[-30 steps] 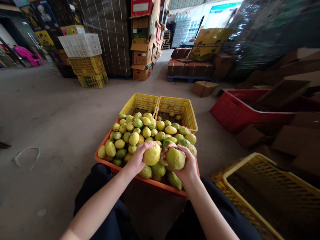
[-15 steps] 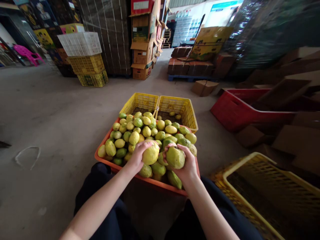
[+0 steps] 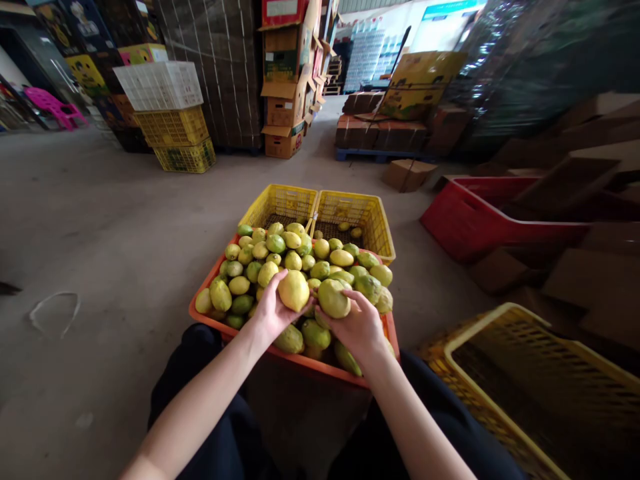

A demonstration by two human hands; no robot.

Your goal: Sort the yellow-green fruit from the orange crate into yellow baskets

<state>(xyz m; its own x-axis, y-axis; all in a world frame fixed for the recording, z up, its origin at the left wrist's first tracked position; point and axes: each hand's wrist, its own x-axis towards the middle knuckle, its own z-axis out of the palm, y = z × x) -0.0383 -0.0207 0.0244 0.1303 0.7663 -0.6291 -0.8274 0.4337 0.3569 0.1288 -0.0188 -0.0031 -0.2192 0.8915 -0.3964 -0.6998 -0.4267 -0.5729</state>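
While left hand holds yellow fruit and right hand green fruit, crates at 12 o'clock, it's a holding step; moving needs steady grips, fingertips seem part-hidden.

We cannot see the left hand's fingertips behind the yellow lemon. Heaped lemons hide from us the bottom of the orange crate. The right edge cuts off the near yellow crate; the blue banner's lettering is illegible.

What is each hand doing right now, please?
Left hand: closed around a round yellow fruit.
Right hand: closed around a rounded green fruit.
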